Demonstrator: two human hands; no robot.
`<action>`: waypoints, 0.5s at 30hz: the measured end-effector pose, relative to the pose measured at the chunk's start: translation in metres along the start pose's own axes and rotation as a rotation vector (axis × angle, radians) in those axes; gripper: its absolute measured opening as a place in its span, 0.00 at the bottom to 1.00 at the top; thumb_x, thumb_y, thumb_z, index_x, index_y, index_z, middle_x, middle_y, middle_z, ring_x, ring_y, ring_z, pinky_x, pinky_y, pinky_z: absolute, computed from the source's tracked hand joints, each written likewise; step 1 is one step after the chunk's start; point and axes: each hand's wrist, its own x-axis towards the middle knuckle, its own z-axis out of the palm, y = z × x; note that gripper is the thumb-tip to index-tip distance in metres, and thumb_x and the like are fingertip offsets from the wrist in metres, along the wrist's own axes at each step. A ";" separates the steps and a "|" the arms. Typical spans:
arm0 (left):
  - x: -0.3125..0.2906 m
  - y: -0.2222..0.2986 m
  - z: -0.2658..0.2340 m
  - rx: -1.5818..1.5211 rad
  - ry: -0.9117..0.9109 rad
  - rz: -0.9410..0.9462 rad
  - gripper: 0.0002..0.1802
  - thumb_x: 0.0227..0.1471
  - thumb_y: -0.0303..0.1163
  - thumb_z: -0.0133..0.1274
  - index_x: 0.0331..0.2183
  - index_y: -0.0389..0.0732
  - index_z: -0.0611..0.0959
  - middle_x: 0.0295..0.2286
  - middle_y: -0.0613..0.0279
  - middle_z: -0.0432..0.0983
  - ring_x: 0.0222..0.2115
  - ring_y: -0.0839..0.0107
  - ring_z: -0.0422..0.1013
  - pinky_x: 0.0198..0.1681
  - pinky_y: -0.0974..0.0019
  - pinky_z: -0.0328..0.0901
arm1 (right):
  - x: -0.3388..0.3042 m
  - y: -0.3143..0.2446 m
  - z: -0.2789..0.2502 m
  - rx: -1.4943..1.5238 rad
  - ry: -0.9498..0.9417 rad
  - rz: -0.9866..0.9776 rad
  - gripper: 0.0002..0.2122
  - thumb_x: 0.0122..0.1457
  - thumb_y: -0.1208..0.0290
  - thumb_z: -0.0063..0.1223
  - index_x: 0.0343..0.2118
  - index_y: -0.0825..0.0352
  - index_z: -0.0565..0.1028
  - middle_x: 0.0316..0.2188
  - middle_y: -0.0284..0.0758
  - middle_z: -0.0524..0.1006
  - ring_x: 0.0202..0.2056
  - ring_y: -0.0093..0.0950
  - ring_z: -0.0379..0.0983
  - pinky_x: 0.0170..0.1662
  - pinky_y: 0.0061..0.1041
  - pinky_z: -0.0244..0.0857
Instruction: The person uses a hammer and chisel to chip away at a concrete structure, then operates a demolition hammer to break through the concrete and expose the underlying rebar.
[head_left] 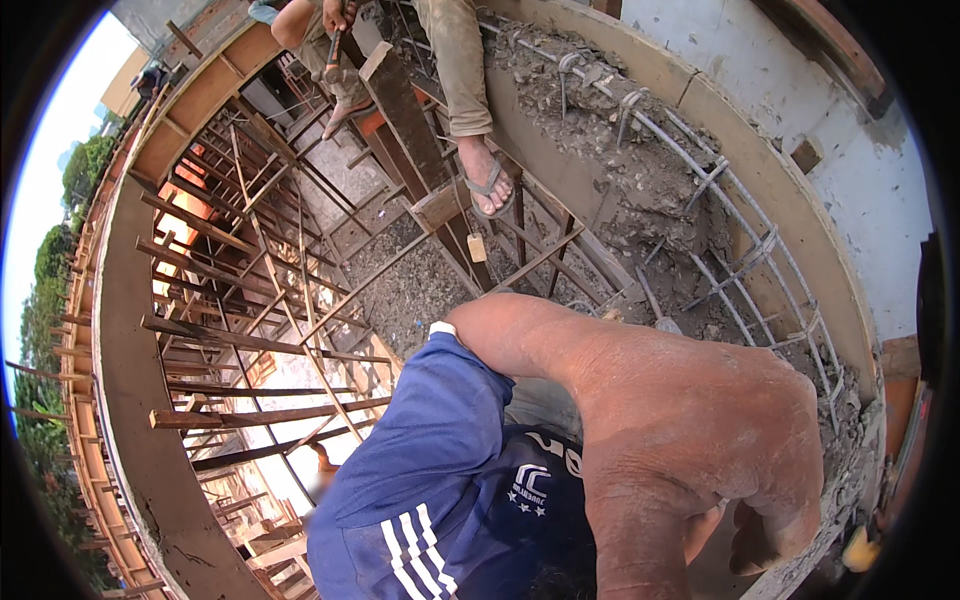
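Observation:
My left hand [700,420] is raised very close to the camera, its arm coming out of the blue striped sleeve [410,440] of my shirt. Dusty fingers bend inward near the lower edge. What they grip, if anything, is hidden. My right hand does not show. Beyond my arm lies a long-handled tool [650,295], seemingly a trowel, on rough grey mortar [670,220]. Farther off, another person's hand [338,15] holds a hammer [333,62]; that person's sandalled foot [482,175] rests near an upright wooden plank [405,115].
A cage of steel rebar [765,245] runs along the curved trench at the right, beside a pale wall [740,70]. To the left, a curved formwork edge [125,300] borders a deep drop with many timber props [240,330]. Wooden braces [540,260] cross below the other person.

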 end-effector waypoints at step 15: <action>-0.115 -0.118 0.006 0.496 0.233 -0.649 0.25 0.47 0.49 0.65 0.31 0.35 0.81 0.30 0.52 0.77 0.33 0.54 0.75 0.37 0.55 0.68 | 0.012 0.006 -0.007 0.000 -0.111 0.017 0.21 0.46 0.72 0.55 0.45 0.73 0.68 0.26 0.39 0.69 0.26 0.32 0.68 0.31 0.35 0.67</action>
